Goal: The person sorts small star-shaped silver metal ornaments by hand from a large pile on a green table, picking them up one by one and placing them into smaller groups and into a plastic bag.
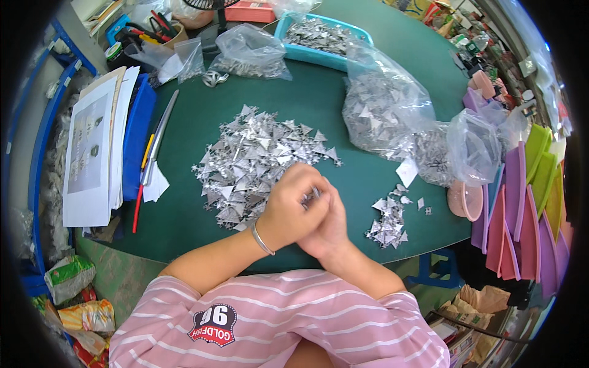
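Observation:
My two hands are pressed together in front of a large heap of flat silvery metal pieces (245, 159), many of them triangular. My left hand (291, 199), with a silver bangle at the wrist, is closed, its fingers curled. A few small metal pieces (311, 197) show in the hollow of its curled fingers. Against it rests my right hand (331, 227), closed too, its fingers largely hidden behind the left. What lies inside the right hand cannot be seen. A smaller pile of metal pieces (388, 224) lies on the green tabletop (184, 227) to the right.
Clear plastic bags of metal pieces (386, 110) lie at the right, near a pink basket (464, 199) and colourful plastic bins (521, 214). A blue tray (325, 56) stands at the back. Papers (95, 147), scissors (161, 132) and a red pen (137, 208) are on the left.

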`<state>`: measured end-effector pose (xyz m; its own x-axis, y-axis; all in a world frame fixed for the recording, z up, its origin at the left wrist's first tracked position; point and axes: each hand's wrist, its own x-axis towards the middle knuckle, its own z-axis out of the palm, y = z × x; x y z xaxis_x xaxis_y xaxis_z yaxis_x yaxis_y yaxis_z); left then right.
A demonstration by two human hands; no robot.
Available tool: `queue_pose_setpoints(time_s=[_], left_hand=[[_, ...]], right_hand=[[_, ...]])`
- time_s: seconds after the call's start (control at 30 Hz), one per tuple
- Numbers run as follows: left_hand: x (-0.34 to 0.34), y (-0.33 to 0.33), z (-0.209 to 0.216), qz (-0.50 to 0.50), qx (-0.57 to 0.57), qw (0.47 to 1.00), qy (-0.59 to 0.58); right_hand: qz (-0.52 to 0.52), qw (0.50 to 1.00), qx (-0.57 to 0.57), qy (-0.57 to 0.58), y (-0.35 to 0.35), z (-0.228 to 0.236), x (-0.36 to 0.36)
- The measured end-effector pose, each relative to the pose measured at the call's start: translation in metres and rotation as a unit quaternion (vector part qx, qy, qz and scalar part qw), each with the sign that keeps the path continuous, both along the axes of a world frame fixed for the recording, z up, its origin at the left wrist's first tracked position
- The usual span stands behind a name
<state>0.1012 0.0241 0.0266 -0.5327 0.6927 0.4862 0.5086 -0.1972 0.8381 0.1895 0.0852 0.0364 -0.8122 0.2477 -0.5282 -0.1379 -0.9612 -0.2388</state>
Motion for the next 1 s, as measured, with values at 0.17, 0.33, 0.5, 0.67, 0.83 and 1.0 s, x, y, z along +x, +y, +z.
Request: queue_pose_setpoints(time_s=[0.17,0.33,0.5,0.67,0.83,1.0], left_hand=[[0.006,0.002,0.027,0.048,0.018,0.979,0.197],[-0.011,-0.020,0.039,0.074,0.106,0.985,0.115],[-0.017,-0.045,0.026,0.081,0.090,0.993,0.010],[-0.019,-0.051,0.013,0.099,0.071,0.993,-0.010],[-0.027,-0.063,0.013,0.110,0.039,0.993,0.003],[-0.036,-0.082,0.000,0.137,-0.116,0.980,0.085]], right_hand=[[-0.056,0.991,-0.021,0.117,0.013,-0.006,0.000],[-0.039,0.987,0.083,0.134,0.064,0.032,-0.007],[-0.158,0.836,0.495,0.175,0.172,0.140,-0.013],[-0.003,0.745,0.642,-0.180,0.292,0.130,-0.026],[0.091,0.654,0.682,-0.314,0.271,0.109,-0.038],[-0.131,0.311,0.926,-0.172,0.216,0.102,-0.036]])
